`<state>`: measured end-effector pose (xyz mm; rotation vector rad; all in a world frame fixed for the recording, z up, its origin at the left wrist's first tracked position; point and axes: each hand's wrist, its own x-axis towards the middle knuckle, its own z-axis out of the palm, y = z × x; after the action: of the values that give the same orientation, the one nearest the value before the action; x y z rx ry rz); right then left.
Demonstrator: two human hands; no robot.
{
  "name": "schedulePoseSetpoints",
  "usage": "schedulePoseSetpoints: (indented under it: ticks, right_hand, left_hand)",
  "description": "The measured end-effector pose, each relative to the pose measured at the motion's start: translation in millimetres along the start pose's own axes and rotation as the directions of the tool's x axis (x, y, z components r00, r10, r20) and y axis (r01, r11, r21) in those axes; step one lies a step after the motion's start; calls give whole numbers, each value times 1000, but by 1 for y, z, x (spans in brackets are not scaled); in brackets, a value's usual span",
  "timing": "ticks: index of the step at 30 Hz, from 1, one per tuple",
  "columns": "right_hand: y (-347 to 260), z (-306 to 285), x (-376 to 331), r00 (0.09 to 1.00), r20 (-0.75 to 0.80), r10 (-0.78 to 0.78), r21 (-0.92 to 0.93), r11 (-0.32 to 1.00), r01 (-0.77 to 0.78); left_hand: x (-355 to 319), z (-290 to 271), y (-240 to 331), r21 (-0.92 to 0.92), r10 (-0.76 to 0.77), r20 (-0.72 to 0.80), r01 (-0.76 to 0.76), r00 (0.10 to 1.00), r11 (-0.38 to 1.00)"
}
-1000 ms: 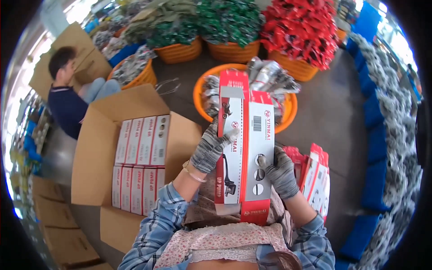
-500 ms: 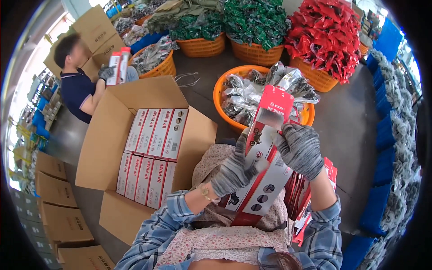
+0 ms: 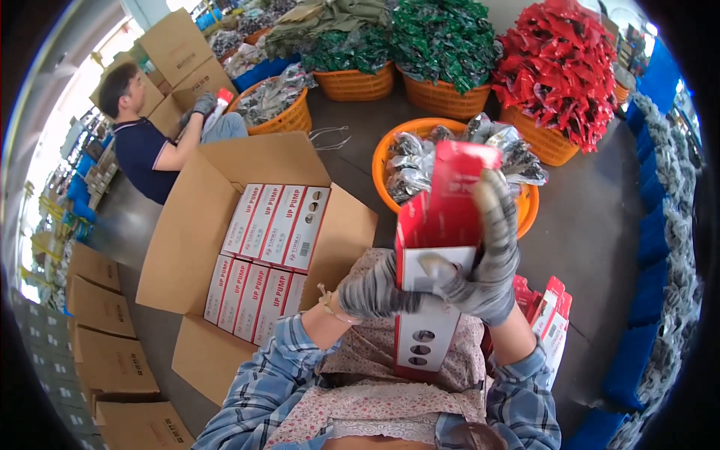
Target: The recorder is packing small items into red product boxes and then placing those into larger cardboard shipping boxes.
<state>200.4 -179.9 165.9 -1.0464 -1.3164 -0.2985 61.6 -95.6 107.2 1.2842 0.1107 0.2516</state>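
A tall red-and-white printed carton (image 3: 424,345) stands on my lap, its red top flap (image 3: 461,161) raised and its upper end showing a red inside. My left hand (image 3: 379,289), in a grey striped knit glove, holds its left side, the fingers somewhat blurred. My right hand (image 3: 487,266), gloved alike, is wrapped against the right side, the thumb across the front and fingers reaching up beside the flap. Whether anything lies inside the carton cannot be seen. At my left, an open cardboard box (image 3: 169,262) holds two rows of similar cartons (image 3: 262,225).
An orange basket (image 3: 382,161) of silvery bagged parts stands ahead. Farther off are baskets heaped with green bags (image 3: 442,45) and red bags (image 3: 559,75). More red-and-white cartons (image 3: 553,322) lie by my right side. A co-worker (image 3: 146,142) sits at far left; blue bins (image 3: 634,356) line the right.
The carton has turned more upright, and its upper end now faces me, open. My right hand has shifted up beside the flap. The co-worker's carton has moved away toward the boxes.
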Motion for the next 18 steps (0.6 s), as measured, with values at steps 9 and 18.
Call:
schedulePoseSetpoints:
  ticks: [9,18]
  right_hand:
    - [22,-35,-45,930,362,67,-162,987,-8]
    - [-7,5,-48,834,-330,441,343,880,-329]
  left_hand:
    - [-6,15,-7,36,150,-76,-148,986,988]
    - [3,11,3,534,553,-34,-452,833,714]
